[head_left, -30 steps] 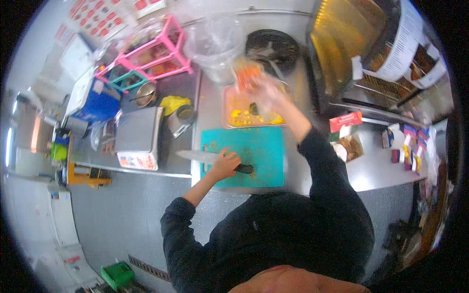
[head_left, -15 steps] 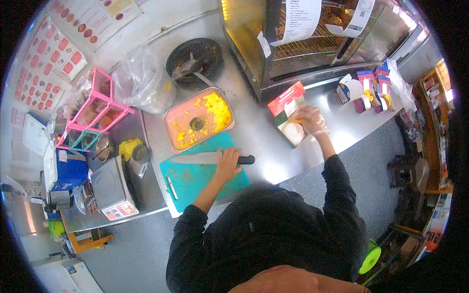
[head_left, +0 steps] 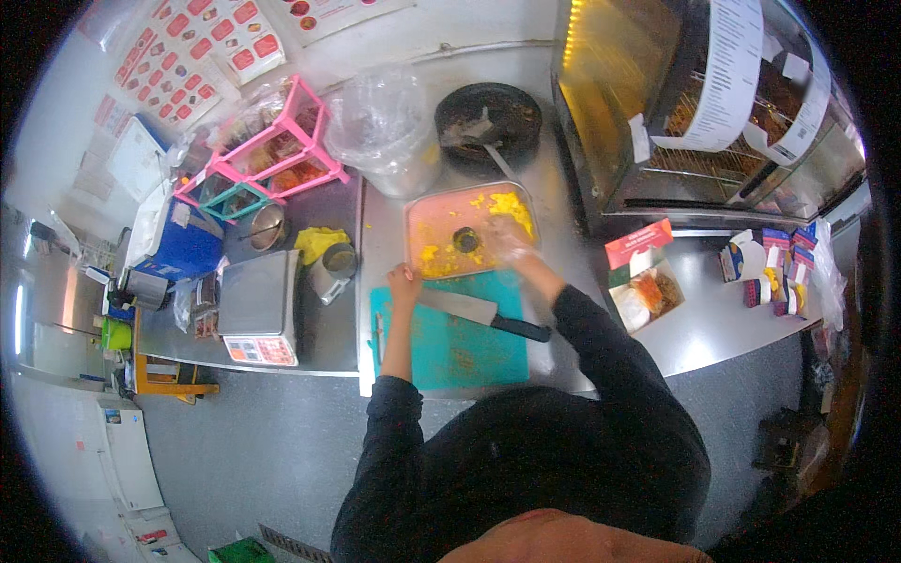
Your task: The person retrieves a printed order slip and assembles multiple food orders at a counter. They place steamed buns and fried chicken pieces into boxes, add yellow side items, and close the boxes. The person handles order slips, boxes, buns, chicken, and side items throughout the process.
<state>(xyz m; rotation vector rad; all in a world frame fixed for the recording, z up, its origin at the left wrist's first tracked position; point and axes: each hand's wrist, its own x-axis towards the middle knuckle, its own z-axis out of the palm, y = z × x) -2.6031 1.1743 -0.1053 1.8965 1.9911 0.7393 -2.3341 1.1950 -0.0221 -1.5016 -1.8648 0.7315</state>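
A metal tray lined with pinkish-brown colour holds crumbled yellow food and a small round dark cup. Into the tray's right side reaches my right hand, in a clear plastic glove; motion smears its fingers. My left hand is closed at the tray's near left corner, above the board's edge; what its fingers hold is hidden. A large knife with a black handle lies untouched across the teal cutting board. To the right, an open carton contains white and orange-brown food.
A dark pan with a utensil and a plastic-lined tub stand behind the tray. Left are a scale and a pink rack. A glass-fronted cabinet and small printed boxes are right.
My left hand has let go of the knife and moved left to the tray's corner. My right hand has gone from the carton to the tray. The view has turned left.
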